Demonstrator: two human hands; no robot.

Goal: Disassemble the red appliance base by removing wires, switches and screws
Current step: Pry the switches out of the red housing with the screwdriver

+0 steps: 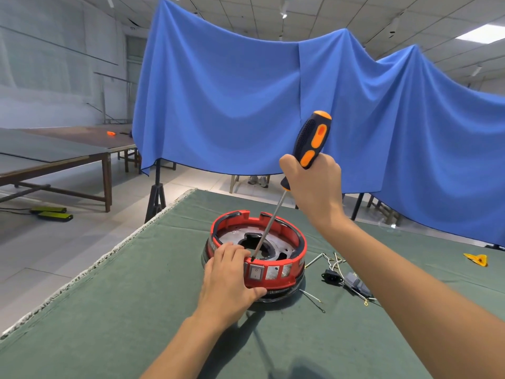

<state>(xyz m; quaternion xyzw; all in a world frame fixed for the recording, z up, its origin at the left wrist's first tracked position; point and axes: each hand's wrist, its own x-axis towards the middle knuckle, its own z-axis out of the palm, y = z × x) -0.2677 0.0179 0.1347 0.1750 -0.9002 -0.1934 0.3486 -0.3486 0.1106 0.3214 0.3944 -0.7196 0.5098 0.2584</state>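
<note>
The red appliance base (284, 280) is a round ring with a metal plate inside, standing on the green cloth table (136, 310). A grey rocker switch (256, 272) sits in its near wall. My left hand (228, 280) grips the base's near-left rim, thumb under the wall. My right hand (314, 184) holds a black and orange screwdriver (311, 140) upright and tilted. Its shaft slants down into the ring, and the tip meets the inner rim just above the switch.
Loose wires (334, 262), a black socket part (331, 276) and a grey component (358, 285) lie on the cloth right of the base. A yellow object (476, 259) lies far right. The table's left edge is frayed. A blue curtain (246, 91) hangs behind.
</note>
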